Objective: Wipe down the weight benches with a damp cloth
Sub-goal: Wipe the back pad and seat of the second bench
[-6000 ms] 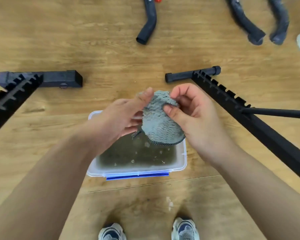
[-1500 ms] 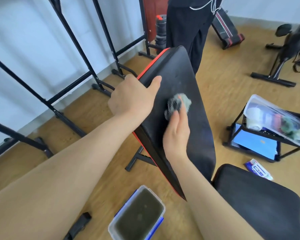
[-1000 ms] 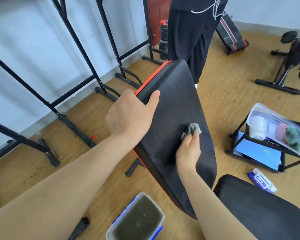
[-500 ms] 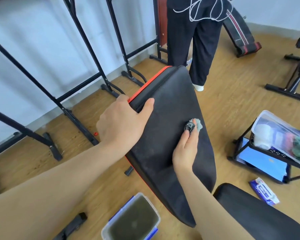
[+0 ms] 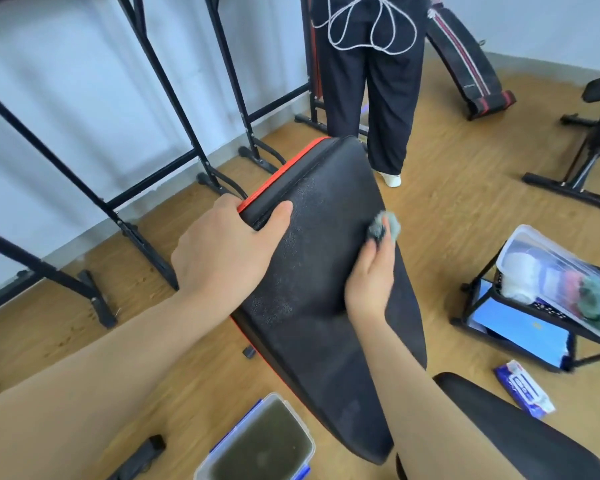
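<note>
The inclined black backrest pad (image 5: pixel 319 271) of a weight bench, trimmed in red along its left edge, fills the middle of the head view. My left hand (image 5: pixel 222 251) grips its upper left edge, thumb on the black surface. My right hand (image 5: pixel 371 275) presses a bunched grey damp cloth (image 5: pixel 383 228) against the pad near its right edge; the cloth sticks out past my fingertips. The bench's black seat pad (image 5: pixel 520 434) lies at the lower right.
A clear tub of murky water (image 5: pixel 260 448) stands on the wooden floor below the pad. A person in dark trousers (image 5: pixel 371 84) stands just beyond the bench. Black rack frames (image 5: pixel 146 188) line the left wall. A rack with a plastic box (image 5: pixel 551 289) and a wipes packet (image 5: pixel 523 389) are at the right.
From wringing the cloth over the tub, I have turned to the bench. My right hand has swept the cloth from the pad's middle to its right edge. The left hand keeps its grip.
</note>
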